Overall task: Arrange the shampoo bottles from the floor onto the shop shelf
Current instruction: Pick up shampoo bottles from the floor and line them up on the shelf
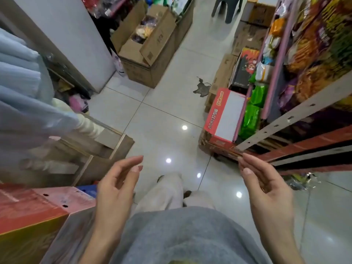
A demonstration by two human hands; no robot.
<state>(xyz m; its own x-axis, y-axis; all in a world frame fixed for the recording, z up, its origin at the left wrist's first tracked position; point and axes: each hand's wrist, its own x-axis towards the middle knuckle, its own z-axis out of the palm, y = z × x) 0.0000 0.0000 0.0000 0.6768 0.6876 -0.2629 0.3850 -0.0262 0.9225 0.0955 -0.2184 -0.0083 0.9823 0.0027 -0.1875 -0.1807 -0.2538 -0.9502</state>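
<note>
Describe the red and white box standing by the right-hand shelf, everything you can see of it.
The red box is cardboard by the look of it, with a large plain white panel on its upper face, a red border, and yellow and white printed lettering along its left side. It looks closed and leans tilted against the pink edge of the shelf, resting on flattened cartons on the floor. Green packets sit just behind it, and a dark printed box stands beyond it. Neither hand touches it.

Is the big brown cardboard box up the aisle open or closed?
Open. The cardboard box has its top flaps folded outward, and packets show inside. How full it is cannot be told.
</note>
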